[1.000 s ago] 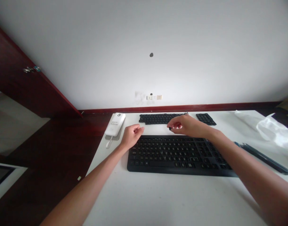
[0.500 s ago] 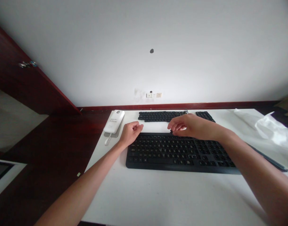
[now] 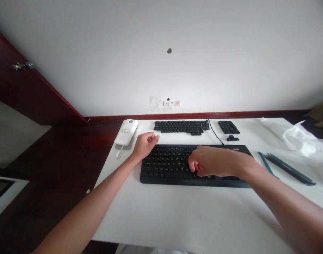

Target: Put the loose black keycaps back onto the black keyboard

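A black keyboard (image 3: 174, 168) lies flat on the white table, its key field showing bare switch spots. My right hand (image 3: 212, 160) is over the middle of it, fingers curled and pinched down towards the keys. Those fingers hide the small black keycap they carry. At the keyboard's upper left corner rests my left hand (image 3: 145, 144), closed in a loose fist with nothing visible in it. Behind the keyboard lies a block of loose keycaps (image 3: 177, 126) in rows. A number-pad group of keycaps (image 3: 228, 127) and a few arrow keycaps (image 3: 232, 138) sit right of it.
A white power bank (image 3: 126, 132) with a short cable lies at the table's left edge. On the right are a dark bar-shaped piece (image 3: 289, 168), a blue strip (image 3: 267, 164) and crumpled white plastic (image 3: 300, 139). A thin black cable (image 3: 215, 133) runs behind the keyboard.
My right hand has come back from the keyboard's rear edge, with a small black keycap at its fingertips, down onto the keys. My left hand stays at the corner. The view has shifted slightly.
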`<move>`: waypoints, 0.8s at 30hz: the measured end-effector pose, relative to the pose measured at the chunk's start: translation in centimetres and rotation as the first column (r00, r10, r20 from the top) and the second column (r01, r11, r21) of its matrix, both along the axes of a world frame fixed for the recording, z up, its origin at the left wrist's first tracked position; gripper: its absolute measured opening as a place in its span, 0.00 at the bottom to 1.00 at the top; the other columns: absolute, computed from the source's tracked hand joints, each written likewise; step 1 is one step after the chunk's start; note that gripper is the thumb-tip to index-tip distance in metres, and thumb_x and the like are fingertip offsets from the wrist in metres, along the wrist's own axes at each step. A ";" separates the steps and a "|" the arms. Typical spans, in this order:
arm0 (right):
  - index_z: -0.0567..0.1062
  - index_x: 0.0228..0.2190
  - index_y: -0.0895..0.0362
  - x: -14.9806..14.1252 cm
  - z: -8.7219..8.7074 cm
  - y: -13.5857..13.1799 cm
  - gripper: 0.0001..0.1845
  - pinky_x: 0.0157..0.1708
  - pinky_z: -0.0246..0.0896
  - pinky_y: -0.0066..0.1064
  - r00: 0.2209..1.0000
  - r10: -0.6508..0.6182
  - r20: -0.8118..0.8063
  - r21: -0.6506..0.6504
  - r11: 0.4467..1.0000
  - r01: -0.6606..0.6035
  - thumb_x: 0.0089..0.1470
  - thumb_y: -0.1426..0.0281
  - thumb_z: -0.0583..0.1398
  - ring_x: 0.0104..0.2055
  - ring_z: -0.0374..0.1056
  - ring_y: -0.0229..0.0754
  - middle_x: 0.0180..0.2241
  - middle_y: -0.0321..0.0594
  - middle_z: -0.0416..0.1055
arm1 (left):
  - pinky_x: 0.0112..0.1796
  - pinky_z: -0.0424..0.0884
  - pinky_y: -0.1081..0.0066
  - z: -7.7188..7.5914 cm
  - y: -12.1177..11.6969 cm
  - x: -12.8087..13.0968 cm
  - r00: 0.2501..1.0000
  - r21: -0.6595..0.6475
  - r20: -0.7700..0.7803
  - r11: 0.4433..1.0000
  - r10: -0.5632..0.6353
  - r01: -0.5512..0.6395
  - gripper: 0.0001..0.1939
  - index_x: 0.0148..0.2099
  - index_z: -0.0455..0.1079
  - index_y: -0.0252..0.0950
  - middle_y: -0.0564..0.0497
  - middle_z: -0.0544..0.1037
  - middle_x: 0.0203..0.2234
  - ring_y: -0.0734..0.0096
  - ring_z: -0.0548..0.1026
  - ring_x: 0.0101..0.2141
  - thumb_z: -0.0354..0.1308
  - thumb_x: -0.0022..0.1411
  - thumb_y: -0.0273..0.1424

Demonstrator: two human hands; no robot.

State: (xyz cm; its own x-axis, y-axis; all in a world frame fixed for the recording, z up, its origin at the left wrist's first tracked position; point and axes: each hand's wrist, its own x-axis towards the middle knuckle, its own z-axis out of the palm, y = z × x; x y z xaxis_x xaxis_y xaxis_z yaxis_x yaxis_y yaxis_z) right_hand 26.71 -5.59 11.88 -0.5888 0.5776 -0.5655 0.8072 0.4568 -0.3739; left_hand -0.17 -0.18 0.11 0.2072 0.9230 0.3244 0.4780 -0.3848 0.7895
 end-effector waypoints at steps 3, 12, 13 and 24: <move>0.84 0.38 0.54 -0.2 -0.4 0.0 0.18 0.28 0.58 0.27 1.000 0.000 0.012 0.010 1.000 0.000 0.47 0.80 0.62 0.34 0.76 0.42 0.33 0.38 0.81 | 0.28 0.50 0.69 0.1 0.0 0.1 1.000 0.002 -0.002 1.000 0.000 0.000 0.26 0.25 0.50 0.38 0.59 0.52 0.19 0.75 0.53 0.24 0.57 0.69 0.43; 0.84 0.35 0.55 -1.1 -0.7 -1.5 0.15 0.29 0.56 0.29 0.998 -0.007 0.068 0.143 0.990 -0.003 0.50 0.82 0.62 0.33 0.77 0.43 0.32 0.39 0.80 | 0.28 0.50 0.69 0.2 0.0 0.1 1.000 0.001 -0.009 1.000 0.014 -0.014 0.25 0.24 0.51 0.38 0.58 0.53 0.19 0.74 0.53 0.23 0.57 0.68 0.43; 0.83 0.34 0.55 -1.3 -0.6 -1.8 0.15 0.29 0.56 0.29 0.997 -0.001 0.078 0.175 0.985 -0.012 0.51 0.83 0.61 0.33 0.77 0.44 0.32 0.40 0.80 | 0.28 0.50 0.69 0.2 0.0 0.1 1.000 0.003 -0.013 1.000 0.019 -0.019 0.25 0.24 0.51 0.38 0.59 0.53 0.19 0.74 0.53 0.23 0.57 0.68 0.43; 0.82 0.33 0.59 -2.5 0.3 -3.5 0.17 0.33 0.60 0.33 0.964 0.136 0.230 0.326 0.922 -0.208 0.55 0.88 0.58 0.38 0.80 0.48 0.35 0.43 0.82 | 0.28 0.51 0.69 0.1 -0.1 0.1 0.999 0.014 -0.035 0.999 0.035 -0.035 0.25 0.24 0.51 0.38 0.58 0.53 0.18 0.74 0.53 0.23 0.57 0.67 0.42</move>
